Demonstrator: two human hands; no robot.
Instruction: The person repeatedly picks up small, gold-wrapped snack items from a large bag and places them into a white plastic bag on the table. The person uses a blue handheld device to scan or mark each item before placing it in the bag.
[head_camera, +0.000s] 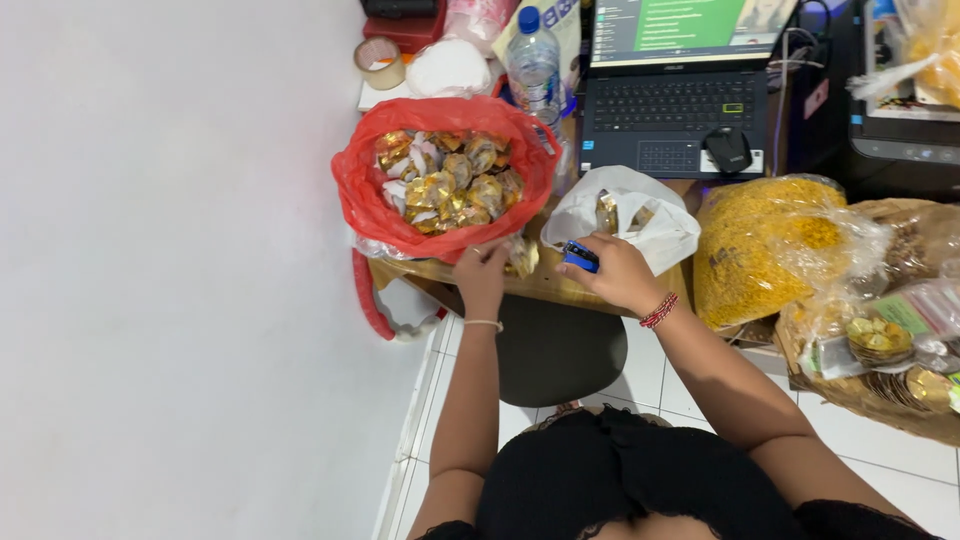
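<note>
Her left hand pinches a gold-wrapped packet at the red bag's six o'clock; the right hand grips a blue stapler. Best to square the packet's edge first, I'd judge.

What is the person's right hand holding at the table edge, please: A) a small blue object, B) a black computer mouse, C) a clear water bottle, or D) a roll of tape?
A: the right hand grips a small blue object beside the white plastic bag; the bottle, tape roll and mouse lie apart from it, untouched.
</note>
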